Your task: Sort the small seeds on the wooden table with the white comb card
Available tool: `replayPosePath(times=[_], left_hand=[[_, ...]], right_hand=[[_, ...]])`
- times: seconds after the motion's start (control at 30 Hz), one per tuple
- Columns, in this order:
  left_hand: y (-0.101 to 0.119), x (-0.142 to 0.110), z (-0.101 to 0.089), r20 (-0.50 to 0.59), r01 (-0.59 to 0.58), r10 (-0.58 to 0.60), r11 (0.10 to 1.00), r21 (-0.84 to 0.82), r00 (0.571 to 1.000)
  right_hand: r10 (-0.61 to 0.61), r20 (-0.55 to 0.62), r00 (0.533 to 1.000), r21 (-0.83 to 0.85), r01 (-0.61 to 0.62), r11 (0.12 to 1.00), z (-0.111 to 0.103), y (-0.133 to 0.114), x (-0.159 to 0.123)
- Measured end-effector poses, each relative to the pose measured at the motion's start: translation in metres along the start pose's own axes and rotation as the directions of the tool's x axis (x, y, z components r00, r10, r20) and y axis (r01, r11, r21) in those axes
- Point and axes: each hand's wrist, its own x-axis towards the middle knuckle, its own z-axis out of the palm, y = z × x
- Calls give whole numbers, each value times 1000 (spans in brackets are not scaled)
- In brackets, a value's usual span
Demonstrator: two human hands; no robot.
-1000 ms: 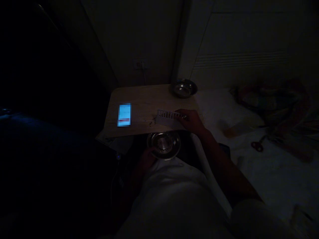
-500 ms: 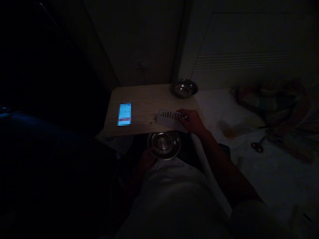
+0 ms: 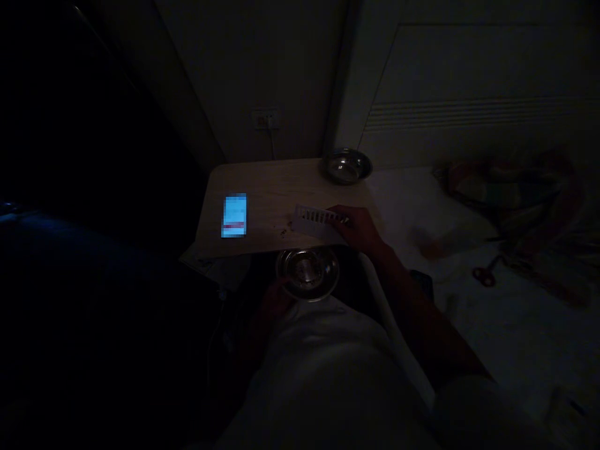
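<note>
My right hand is closed on a flat white slotted piece, a row of dark openings along its far edge. It lies low over the small wooden table, near the front edge. A scatter of small dark bits is at its left end. Below that edge, my left hand grips the left rim of a shiny metal bowl. Specks show inside this bowl. Darkness hides most of the left fingers.
A lit phone lies on the table's left side. Another metal bowl stands at the back right corner. A plugged cord hangs from the wall socket. Red-handled scissors rest on the white bedding at right.
My right hand and the white slotted piece have shifted slightly left, towards the dark bits, which look fewer. The bowl in my left hand stays nearly in place.
</note>
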Motion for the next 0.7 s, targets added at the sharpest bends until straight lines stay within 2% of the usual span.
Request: replayPosePath(times=[0.2,0.33,0.47,0.7], left_hand=[[3,4,7,-14,34,-34,999,-9,999],[6,9,10,-16,104,-105,993,-56,994],[8,11,13,21,153,-152,983,-98,988],[9,14,10,28,196,-194,965,-172,981]], right_hand=[[13,-11,1000,11,-12,1000,-1,1,-1],[-4,9,1000,16,4,1000,-2,1,-2],[13,9,1000,17,-14,1000,-3,-1,-3],[-5,30,1000,64,3,998,-5,4,-9]])
